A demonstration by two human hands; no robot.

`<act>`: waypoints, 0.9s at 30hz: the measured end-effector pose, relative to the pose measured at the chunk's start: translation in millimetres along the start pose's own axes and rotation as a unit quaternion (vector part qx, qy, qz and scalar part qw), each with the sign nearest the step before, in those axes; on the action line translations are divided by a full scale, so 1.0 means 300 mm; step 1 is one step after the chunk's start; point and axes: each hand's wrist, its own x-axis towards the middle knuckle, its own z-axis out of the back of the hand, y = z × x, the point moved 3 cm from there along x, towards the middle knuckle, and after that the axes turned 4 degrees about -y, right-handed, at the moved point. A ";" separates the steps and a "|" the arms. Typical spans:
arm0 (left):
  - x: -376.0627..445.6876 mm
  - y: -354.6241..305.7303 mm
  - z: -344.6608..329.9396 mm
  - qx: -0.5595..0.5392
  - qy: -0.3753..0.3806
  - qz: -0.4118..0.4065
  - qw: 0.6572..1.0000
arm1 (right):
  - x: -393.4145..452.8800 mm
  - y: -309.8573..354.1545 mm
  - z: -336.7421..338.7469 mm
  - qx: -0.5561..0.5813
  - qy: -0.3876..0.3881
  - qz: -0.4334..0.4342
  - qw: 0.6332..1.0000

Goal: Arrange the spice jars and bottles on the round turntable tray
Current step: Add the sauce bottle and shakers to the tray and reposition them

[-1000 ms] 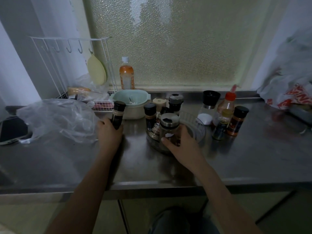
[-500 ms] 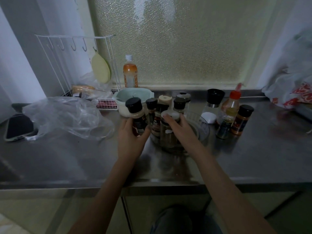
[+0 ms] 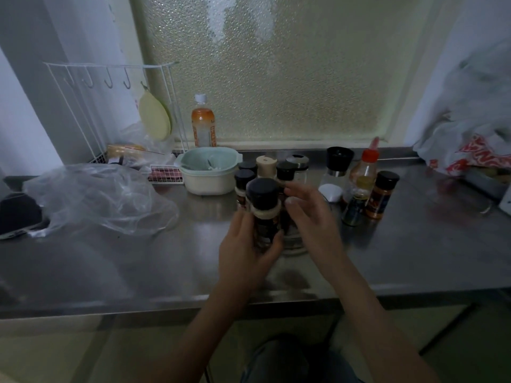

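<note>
Nearest, the left hand (image 3: 246, 252) wraps its grip round the body of a dark glass spice jar with a black cap (image 3: 264, 214), held upright at the tray's 8 o'clock edge. Likely light, rigid, smooth, breakable; mid-body hold suits. Right hand (image 3: 312, 219) spread beside it. Clear round turntable tray (image 3: 294, 246) mostly hidden on the steel surface (image 3: 166, 266).

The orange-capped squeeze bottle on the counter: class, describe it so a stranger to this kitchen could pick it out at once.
Start at the frosted window and drop to the steel counter below its right corner. A small cluster of bottles stands there, right of the person's hands. The squeeze bottle is its tallest member and the only one with an orange pointed nozzle cap; its neighbours have flat black caps.
</note>
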 end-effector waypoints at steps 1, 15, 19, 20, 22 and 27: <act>-0.011 -0.020 -0.027 0.014 0.020 -0.011 1.000 | -0.022 0.016 0.007 -0.001 0.011 0.010 1.000; 0.003 -0.007 -0.125 0.140 0.039 0.024 0.989 | 0.106 -0.098 -0.009 -0.136 -0.063 -0.040 0.988; 0.012 0.024 -0.115 0.178 0.050 0.063 0.981 | 0.125 -0.083 0.010 -0.164 -0.026 -0.057 0.984; 0.012 0.036 -0.111 0.171 0.046 0.077 0.981 | 0.124 -0.065 0.049 -0.162 -0.062 -0.037 0.984; 0.015 0.061 -0.107 0.134 0.042 0.123 0.982 | 0.118 -0.026 0.171 -0.214 -0.209 0.030 0.954; 0.023 0.076 -0.109 0.097 0.040 0.169 0.980 | 0.181 -0.062 0.395 -0.344 -0.239 -0.064 0.906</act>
